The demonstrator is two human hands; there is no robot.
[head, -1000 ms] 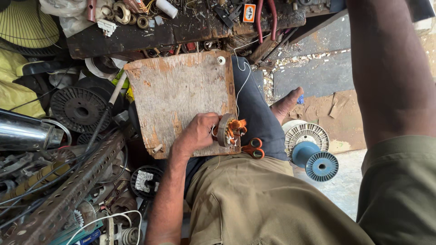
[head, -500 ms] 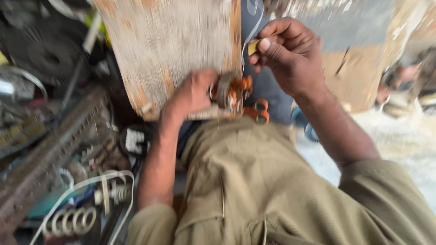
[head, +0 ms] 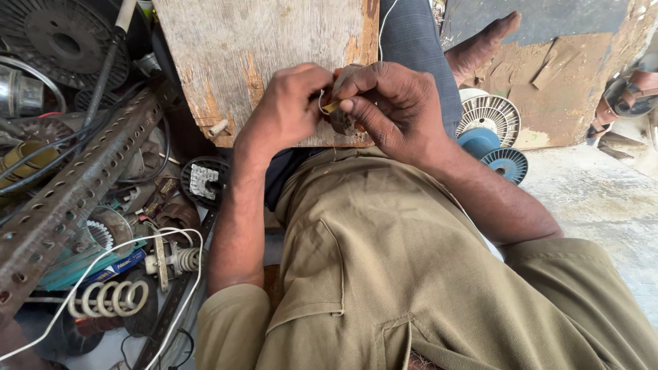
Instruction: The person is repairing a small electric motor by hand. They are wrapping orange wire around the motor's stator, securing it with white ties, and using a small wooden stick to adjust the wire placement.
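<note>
Head view: person seated, both hands meeting over a worn wooden board (head: pixel 260 48) on the lap
Left hand (head: pixel 288 109): grip closed on a small round wound coil part (head: pixel 340 120), mostly hidden
Right hand (head: pixel 391 103): fingertips pinched shut on a small yellow sleeve piece (head: pixel 331 107) at the coil
White thin wire (head: pixel 381 27): runs up across the board
Risk: the pinch looks slight; the sleeve could slip into the metal clutter (head: pixel 103 226) alongside

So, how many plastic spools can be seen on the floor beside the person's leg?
2. A white spool lies beside the grey trouser leg, and a blue spool lies just in front of it, touching or overlapping it. Others may be hidden among the clutter.
</note>
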